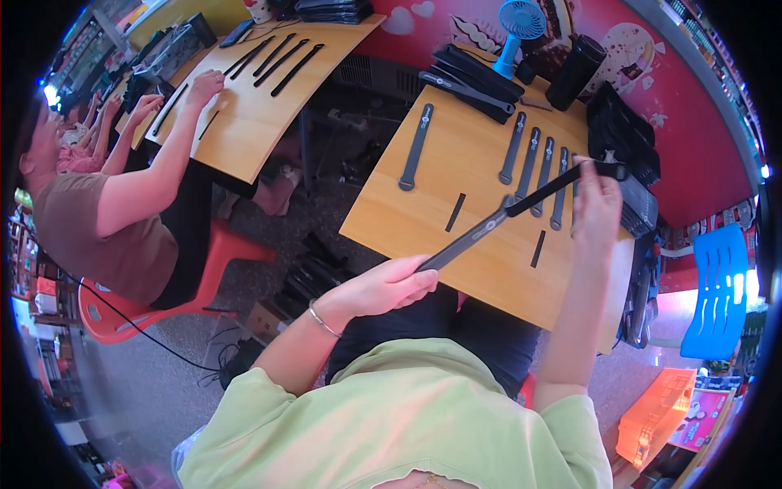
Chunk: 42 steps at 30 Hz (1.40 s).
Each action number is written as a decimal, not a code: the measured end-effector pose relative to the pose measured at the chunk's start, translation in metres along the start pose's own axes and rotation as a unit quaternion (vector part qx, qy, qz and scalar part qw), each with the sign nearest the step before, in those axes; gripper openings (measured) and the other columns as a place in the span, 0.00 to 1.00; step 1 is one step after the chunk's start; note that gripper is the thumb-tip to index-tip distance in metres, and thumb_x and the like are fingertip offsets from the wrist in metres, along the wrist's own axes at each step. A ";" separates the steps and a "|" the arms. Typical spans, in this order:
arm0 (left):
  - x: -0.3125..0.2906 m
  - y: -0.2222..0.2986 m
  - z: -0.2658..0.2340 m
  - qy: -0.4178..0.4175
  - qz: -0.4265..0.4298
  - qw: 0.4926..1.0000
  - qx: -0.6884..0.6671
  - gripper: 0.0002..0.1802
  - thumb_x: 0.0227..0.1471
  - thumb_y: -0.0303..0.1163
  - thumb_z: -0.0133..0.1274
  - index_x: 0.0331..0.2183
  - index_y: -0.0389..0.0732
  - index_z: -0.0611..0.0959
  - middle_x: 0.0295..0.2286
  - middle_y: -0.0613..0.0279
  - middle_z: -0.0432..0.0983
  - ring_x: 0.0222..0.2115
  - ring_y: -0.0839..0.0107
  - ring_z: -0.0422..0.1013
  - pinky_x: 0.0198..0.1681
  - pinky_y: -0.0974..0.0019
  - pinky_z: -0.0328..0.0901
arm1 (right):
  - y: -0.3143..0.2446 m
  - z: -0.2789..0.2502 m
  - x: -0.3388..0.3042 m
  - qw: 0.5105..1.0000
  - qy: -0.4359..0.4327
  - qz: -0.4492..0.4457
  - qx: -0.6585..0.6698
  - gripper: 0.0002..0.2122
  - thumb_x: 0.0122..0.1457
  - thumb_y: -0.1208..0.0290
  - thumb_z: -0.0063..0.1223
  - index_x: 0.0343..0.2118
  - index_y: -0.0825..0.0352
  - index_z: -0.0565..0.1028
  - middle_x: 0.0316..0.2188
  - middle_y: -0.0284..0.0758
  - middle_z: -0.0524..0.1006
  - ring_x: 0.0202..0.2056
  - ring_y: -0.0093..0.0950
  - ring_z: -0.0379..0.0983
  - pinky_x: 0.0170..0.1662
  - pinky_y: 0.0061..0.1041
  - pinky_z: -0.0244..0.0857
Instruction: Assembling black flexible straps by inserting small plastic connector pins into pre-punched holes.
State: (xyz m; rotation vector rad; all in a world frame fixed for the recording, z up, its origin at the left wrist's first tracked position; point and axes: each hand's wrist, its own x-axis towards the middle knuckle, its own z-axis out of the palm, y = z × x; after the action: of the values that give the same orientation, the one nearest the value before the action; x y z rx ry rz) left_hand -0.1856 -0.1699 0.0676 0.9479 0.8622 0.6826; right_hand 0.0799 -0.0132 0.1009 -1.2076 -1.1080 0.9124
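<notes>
On the table, straps lie in a row; behind them stand a fan and, to its right, a bottle.

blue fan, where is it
Upper right in the head view: the blue fan stands at the back of the near table, behind the dark pile, left of the bottle.

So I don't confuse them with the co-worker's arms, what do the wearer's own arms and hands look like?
Short, pale green fabric sleeves cover the upper arms. The left hand and right hand are gloveless. A thin, silvery metal bangle circles the left wrist; the right wrist shows no jewellery. No cables or markings show.
</notes>
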 end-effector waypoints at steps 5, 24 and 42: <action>-0.002 0.014 -0.022 0.011 0.052 0.986 0.159 0.14 0.61 0.38 0.40 0.29 0.38 0.68 0.19 0.71 0.58 0.21 0.79 0.54 0.24 0.74 0.54 | -0.021 -0.010 0.025 0.998 0.033 -0.048 0.018 0.09 0.57 0.64 0.56 0.29 0.66 0.77 0.15 0.20 0.60 0.14 0.10 0.49 0.16 0.13 0.37; 0.101 0.036 -0.112 0.359 0.148 0.808 0.444 0.13 0.41 0.34 0.63 0.28 0.38 0.79 0.18 0.60 0.69 0.18 0.69 0.66 0.23 0.67 0.61 | -0.014 0.041 -0.002 0.935 -0.023 -0.317 -0.157 0.07 0.51 0.79 0.57 0.34 0.64 0.79 0.26 0.28 0.77 0.28 0.17 0.71 0.30 0.15 0.63; 0.158 0.049 -0.176 0.348 0.095 0.746 0.560 0.14 0.42 0.37 0.61 0.34 0.45 0.83 0.22 0.57 0.76 0.25 0.60 0.74 0.29 0.62 0.68 | 0.093 0.123 -0.035 0.777 -0.312 -0.302 -0.456 0.12 0.49 0.76 0.49 0.38 0.63 0.77 0.40 0.34 0.75 0.34 0.34 0.76 0.35 0.30 0.70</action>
State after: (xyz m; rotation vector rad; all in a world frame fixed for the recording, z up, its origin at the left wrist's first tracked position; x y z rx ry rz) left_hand -0.2648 0.0494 0.0063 1.9296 1.9789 0.6709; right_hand -0.0451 -0.0028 0.0049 -1.1427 -2.4978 0.1975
